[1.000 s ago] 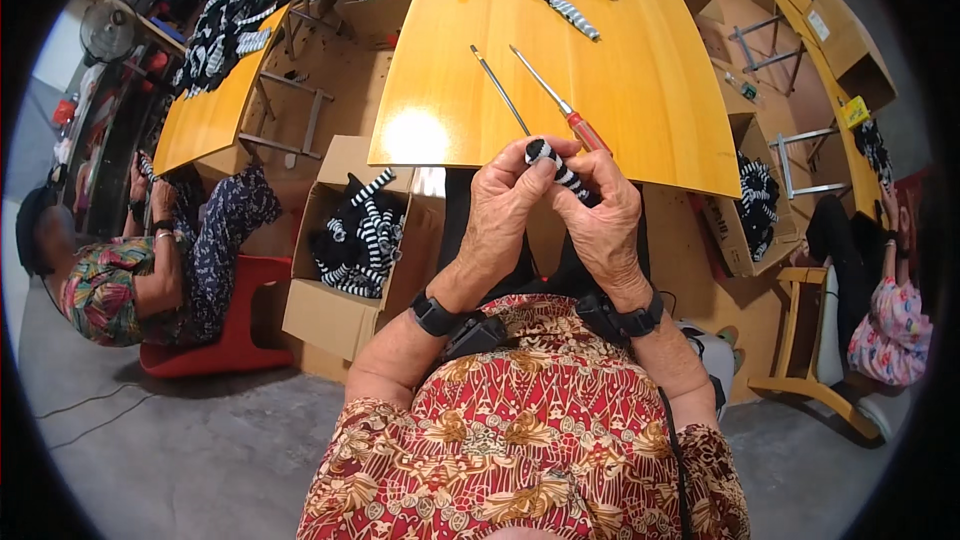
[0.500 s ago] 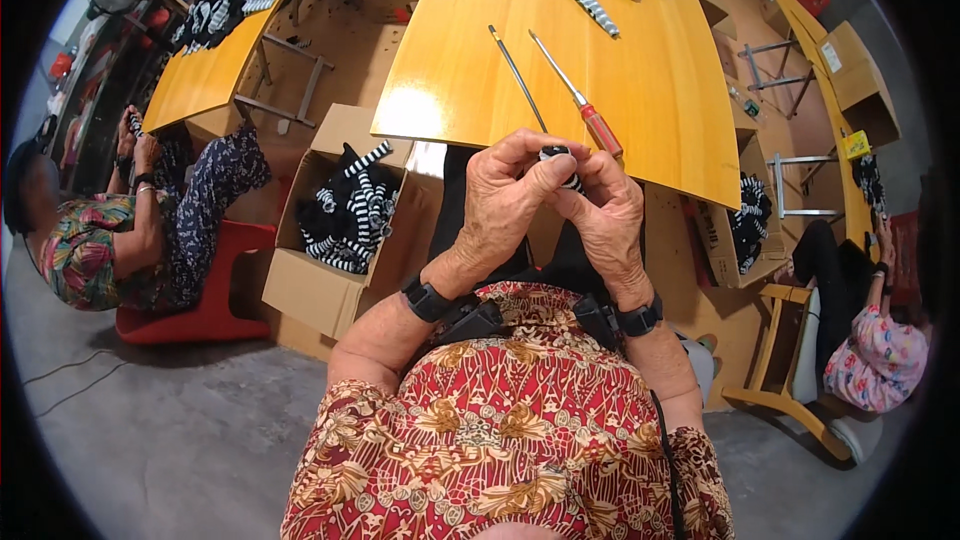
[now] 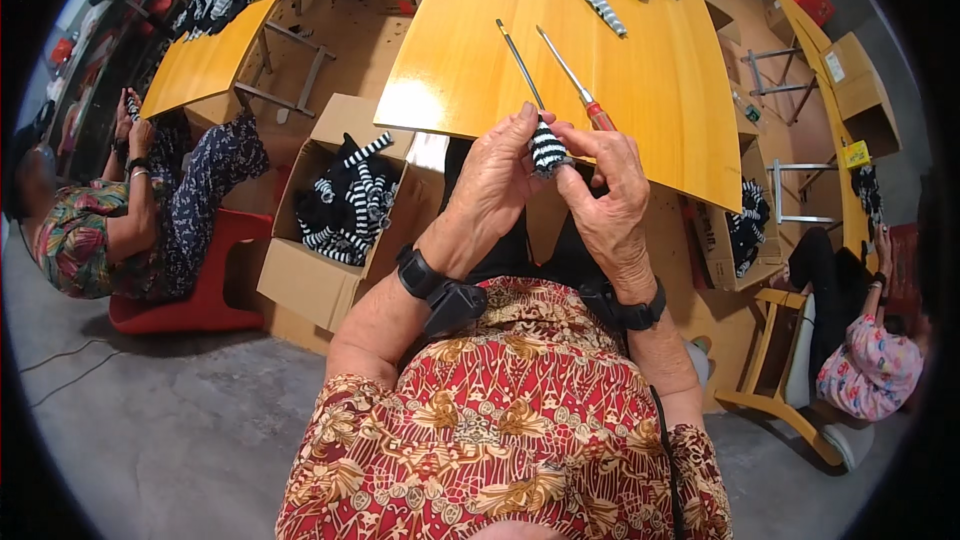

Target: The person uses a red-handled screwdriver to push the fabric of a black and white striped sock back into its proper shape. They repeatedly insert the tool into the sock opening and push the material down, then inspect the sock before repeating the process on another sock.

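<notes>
Just off the near edge of the table (image 3: 455,80), both of my hands hold a small black-and-white striped sock (image 3: 547,148). My left hand (image 3: 497,162) is closed along its left side, thumb near the upper end. At the lower right, my right hand (image 3: 615,180) pinches the cuff end with thumb and fingers. Past my fingertips lies a thin dark rod (image 3: 518,58) with a yellowish tip; its near end is hidden behind the hands. Beside it rests a screwdriver (image 3: 567,66) with a red handle, partly covered by my right hand.
Several striped and black socks (image 3: 600,10) lie at the table's far end. Open cardboard boxes of socks stand at left (image 3: 310,285) and right (image 3: 765,270). Seated co-workers are at far left (image 3: 105,230) and far right (image 3: 870,365), near other tables.
The sock was bunched and mostly hidden between my fingers; now its striped length shows. My right hand has shifted its grip to the lower end, and my left thumb has moved up.
</notes>
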A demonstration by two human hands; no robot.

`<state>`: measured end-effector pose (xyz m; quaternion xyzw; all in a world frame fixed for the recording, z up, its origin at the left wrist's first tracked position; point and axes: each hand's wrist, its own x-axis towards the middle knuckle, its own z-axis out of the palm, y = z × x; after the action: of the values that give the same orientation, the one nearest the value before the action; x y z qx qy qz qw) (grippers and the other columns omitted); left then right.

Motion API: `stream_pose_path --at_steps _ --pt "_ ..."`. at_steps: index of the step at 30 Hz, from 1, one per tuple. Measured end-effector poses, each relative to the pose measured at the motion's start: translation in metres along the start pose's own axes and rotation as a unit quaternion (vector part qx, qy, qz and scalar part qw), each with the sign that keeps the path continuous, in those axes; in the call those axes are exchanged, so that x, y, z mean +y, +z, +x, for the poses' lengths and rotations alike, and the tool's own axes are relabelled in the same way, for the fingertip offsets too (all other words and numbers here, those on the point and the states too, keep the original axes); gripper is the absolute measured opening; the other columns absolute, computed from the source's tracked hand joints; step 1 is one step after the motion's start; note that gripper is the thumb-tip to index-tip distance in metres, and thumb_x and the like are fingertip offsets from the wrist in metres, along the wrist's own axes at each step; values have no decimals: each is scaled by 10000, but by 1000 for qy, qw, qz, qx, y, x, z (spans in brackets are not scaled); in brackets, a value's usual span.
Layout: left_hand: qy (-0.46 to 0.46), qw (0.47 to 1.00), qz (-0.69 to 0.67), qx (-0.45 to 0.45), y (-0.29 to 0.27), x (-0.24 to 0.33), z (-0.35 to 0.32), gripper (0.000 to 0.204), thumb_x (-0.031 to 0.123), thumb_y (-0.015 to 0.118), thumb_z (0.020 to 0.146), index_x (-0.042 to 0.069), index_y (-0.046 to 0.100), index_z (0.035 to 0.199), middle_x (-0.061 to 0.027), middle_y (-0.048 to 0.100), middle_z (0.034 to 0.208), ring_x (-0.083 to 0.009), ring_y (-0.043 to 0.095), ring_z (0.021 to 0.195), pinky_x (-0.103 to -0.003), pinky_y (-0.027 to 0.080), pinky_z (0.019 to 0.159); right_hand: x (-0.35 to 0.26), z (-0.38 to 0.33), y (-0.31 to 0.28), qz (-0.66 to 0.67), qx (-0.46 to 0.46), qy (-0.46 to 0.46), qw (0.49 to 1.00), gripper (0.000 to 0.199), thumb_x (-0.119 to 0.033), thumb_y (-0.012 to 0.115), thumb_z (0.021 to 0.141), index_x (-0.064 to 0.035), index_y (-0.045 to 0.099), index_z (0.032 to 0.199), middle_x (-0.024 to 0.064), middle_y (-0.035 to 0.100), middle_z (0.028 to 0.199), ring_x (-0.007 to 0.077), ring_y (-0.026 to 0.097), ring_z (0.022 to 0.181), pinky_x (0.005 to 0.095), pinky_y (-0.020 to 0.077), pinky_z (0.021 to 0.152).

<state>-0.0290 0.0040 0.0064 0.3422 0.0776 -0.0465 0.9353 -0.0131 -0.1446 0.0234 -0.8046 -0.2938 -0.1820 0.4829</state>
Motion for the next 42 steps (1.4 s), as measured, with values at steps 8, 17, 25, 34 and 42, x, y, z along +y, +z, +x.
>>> stream_pose_path --at_steps 8,17,25,34,42 --pt "18 1000 14 10 6 -13 -1 240 313 542 980 81 580 1029 -18 617 931 -100 590 841 -284 517 738 7 2 8 -54 19 -57 997 248 22 641 661 -50 617 897 87 606 879 283 575 884 389 454 856" --pt "40 990 16 136 -29 10 -3 215 257 597 950 70 540 1039 -115 623 985 -194 645 869 -320 552 773 22 17 -4 132 -185 134 965 220 -104 696 787 -16 645 982 114 633 903 229 616 919 309 497 682" --pt "17 970 -239 34 -53 32 7 246 192 595 947 -9 542 1079 -107 589 914 -212 623 854 -324 547 772 104 26 6 -283 -76 -16 956 259 -156 653 816 -40 637 1046 162 617 911 343 576 831 429 485 725" --pt "82 949 -295 78 -50 56 23 233 188 550 967 -44 531 973 -175 606 975 -288 622 989 -429 553 917 15 -14 -22 -39 -41 7 998 341 25 603 839 -4 622 1179 122 568 794 231 560 677 317 452 605" --pt "99 945 -303 76 -36 65 33 231 209 527 979 -13 556 923 -165 618 962 -292 619 987 -451 528 940 -26 -50 -51 44 -89 20 995 393 45 644 799 -16 636 1187 78 559 806 170 521 659 277 442 598"
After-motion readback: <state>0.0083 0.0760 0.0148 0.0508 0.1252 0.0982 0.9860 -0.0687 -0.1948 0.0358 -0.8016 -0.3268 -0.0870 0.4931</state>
